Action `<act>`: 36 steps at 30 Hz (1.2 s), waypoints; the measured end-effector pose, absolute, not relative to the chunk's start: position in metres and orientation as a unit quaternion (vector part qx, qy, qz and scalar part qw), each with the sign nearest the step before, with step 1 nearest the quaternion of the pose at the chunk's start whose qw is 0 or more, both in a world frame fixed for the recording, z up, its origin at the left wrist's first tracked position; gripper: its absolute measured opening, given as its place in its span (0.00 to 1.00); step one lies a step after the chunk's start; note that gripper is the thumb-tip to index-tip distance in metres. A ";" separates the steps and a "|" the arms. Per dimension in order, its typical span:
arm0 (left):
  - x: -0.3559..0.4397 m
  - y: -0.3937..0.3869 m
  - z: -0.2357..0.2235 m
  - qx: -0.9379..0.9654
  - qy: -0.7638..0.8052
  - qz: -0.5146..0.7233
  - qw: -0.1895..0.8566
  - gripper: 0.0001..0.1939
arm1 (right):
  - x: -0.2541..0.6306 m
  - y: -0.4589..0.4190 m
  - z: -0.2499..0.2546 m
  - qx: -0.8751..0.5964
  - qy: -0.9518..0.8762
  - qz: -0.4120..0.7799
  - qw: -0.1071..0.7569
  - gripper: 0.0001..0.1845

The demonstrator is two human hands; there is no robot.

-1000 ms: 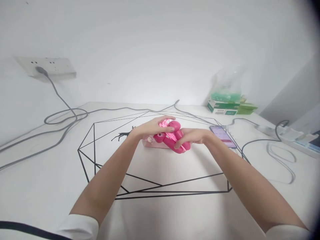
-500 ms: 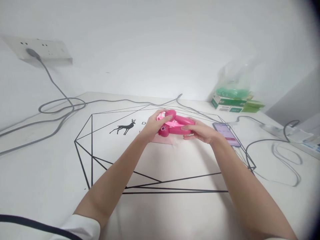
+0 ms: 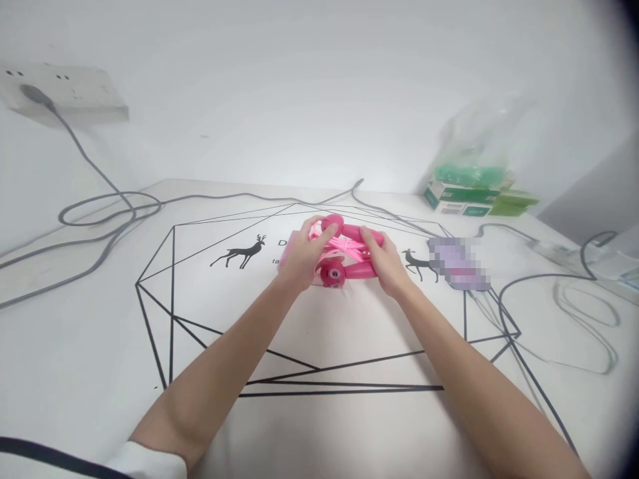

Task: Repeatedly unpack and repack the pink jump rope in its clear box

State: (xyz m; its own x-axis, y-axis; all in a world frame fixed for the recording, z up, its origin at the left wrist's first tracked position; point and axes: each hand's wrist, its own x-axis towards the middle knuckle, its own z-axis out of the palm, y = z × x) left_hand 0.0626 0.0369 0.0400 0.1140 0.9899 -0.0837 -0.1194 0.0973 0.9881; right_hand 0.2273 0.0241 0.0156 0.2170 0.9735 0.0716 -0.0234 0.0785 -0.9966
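A pink jump rope [image 3: 347, 249] is held between both hands above the table; its light pink cord is bundled between two darker pink handles. The handles have rounded ends, and the nearer one shows a printed eye. My left hand [image 3: 301, 258] is closed around the rounded ends on the left, thumb on top. My right hand [image 3: 390, 261] grips the other ends of the handles from the right, its thumb over the far handle. Partly hidden behind my left hand is a pale pink box [image 3: 285, 254].
The white table mat [image 3: 299, 332] has black lines and deer prints. To the right lies a blurred-out phone [image 3: 459, 263]. Green-and-white boxes [image 3: 462, 198] with a plastic bag stand at the back right. Grey cables [image 3: 200, 197] run along the back, and a power strip [image 3: 559, 249] sits at right.
The jump rope has turned from a slanted pose to lying level, with its handles spread further apart. My right hand has shifted its grip to the handle ends. The camera view has moved slightly.
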 end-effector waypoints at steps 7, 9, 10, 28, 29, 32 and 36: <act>0.074 0.034 0.032 0.474 0.499 0.492 0.533 0.23 | 0.224 0.033 0.012 -0.529 -0.401 0.414 0.622 0.22; 0.074 0.033 0.032 0.480 0.479 0.482 0.555 0.23 | 0.227 0.034 0.014 -0.522 -0.381 0.421 0.637 0.20; 0.074 0.033 0.032 0.483 0.466 0.476 0.569 0.24 | 0.229 0.035 0.015 -0.518 -0.373 0.424 0.642 0.20; 0.052 0.032 0.029 0.868 0.402 0.252 0.150 0.18 | 0.293 0.038 0.017 -0.570 -0.456 0.313 0.608 0.19; 0.055 0.031 0.026 0.874 0.403 0.240 0.126 0.19 | 0.296 0.038 0.016 -0.575 -0.456 0.310 0.604 0.19; 0.063 0.028 0.018 0.878 0.417 0.218 0.085 0.21 | 0.302 0.040 0.011 -0.598 -0.458 0.300 0.585 0.19; 0.068 0.025 0.014 0.880 0.437 0.174 0.069 0.19 | 0.304 0.041 0.005 -0.622 -0.473 0.276 0.559 0.19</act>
State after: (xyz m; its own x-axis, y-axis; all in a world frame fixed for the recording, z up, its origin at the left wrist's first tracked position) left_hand 0.0677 0.0252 0.0144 0.5567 0.7935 0.2459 0.7454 -0.6078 0.2738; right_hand 0.3035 0.0414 0.0047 0.3991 0.8978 0.1863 0.2799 0.0742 -0.9572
